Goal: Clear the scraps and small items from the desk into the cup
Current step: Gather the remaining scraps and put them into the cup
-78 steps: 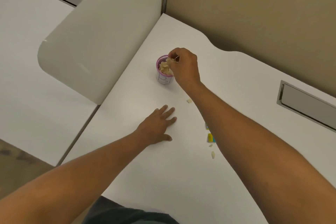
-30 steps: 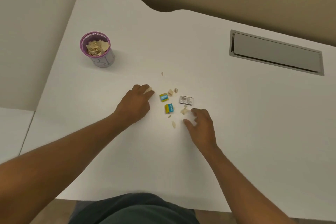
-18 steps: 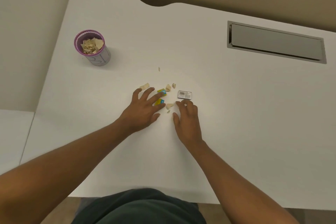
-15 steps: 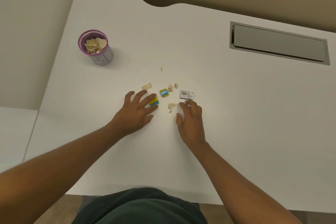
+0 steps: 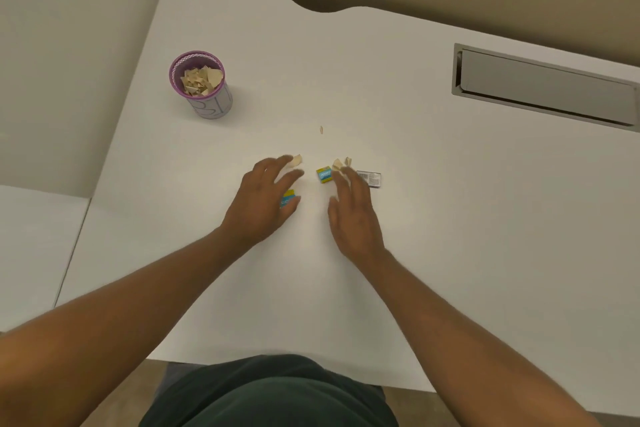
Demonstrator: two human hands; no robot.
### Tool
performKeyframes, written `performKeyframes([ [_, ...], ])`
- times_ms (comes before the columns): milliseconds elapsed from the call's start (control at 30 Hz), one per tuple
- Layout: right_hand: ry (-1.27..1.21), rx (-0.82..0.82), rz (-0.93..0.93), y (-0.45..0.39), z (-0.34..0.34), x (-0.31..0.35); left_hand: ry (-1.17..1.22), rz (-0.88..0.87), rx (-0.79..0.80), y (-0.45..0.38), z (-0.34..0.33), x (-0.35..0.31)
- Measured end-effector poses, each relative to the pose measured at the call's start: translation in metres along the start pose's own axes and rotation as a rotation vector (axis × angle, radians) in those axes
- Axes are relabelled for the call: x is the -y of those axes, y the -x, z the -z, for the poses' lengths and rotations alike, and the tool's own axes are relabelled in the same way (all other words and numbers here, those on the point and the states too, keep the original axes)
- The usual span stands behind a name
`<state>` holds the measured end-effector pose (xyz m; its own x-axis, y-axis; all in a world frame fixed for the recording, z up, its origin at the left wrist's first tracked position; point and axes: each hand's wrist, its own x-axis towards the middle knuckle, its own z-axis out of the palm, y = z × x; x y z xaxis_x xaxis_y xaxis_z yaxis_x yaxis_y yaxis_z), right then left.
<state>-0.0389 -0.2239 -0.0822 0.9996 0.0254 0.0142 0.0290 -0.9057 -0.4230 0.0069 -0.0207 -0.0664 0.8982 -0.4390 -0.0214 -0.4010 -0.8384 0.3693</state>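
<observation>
A purple-rimmed cup (image 5: 207,104) stands at the desk's left, holding several beige paper scraps. My left hand (image 5: 263,199) lies flat, fingers spread, partly covering a yellow-blue small box (image 5: 289,199). A beige scrap (image 5: 296,160) lies just past its fingertips. My right hand (image 5: 351,210) rests flat beside it, fingertips touching beige scraps (image 5: 341,163). Between the hands' fingertips sits a second yellow-blue box (image 5: 324,174). A small grey barcode box (image 5: 370,178) lies right of my right fingers. A tiny scrap (image 5: 321,129) sits farther back.
The white desk (image 5: 450,218) has a grey cable hatch (image 5: 543,87) at the back right. A white divider panel (image 5: 69,62) rises along the left edge, a beige wall behind. The desk's front edge runs by my body.
My left hand has dragged one yellow-blue box toward me and to the left. My right hand slid forward onto the scraps beside the other box. The view shifted slightly.
</observation>
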Motion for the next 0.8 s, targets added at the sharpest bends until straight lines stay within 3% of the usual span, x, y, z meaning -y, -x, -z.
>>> performKeyframes([
  [133,0.145,0.086,0.086,-0.053,0.015,-0.005,-0.058,0.028,0.2,-0.038,0.003,-0.002],
  [267,0.237,0.378,0.006,-0.072,0.009,-0.005,-0.256,-0.024,0.44,-0.054,0.004,0.001],
  [500,0.337,0.391,0.26,-0.022,-0.01,0.002,-0.181,-0.046,0.425,-0.009,0.002,0.015],
  [800,0.324,0.496,0.326,0.012,0.017,-0.024,-0.196,-0.055,0.311,0.0,0.002,0.01],
])
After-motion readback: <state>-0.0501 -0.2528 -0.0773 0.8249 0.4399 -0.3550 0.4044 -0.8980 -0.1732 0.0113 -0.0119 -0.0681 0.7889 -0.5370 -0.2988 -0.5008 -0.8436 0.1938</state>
